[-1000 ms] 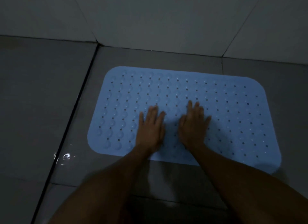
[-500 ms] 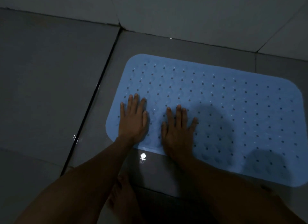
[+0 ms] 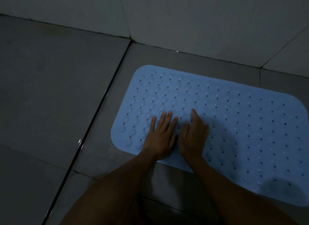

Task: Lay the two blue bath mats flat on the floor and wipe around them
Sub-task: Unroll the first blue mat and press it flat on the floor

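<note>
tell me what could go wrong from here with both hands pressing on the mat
1. The floor tile beside the blue bath mat glints as if wet, so the mat might slide under pressure instead of gripping.
2. The left hand and right hand press flat close together near the left end; the rest of the mat may stay unseated.
3. Only one mat is visible, and dim light could hide raised edges.

Single head-worn view, looking steeply down and forward, close over floor point(image 3: 50, 99) by wall point(image 3: 200, 20)
</note>
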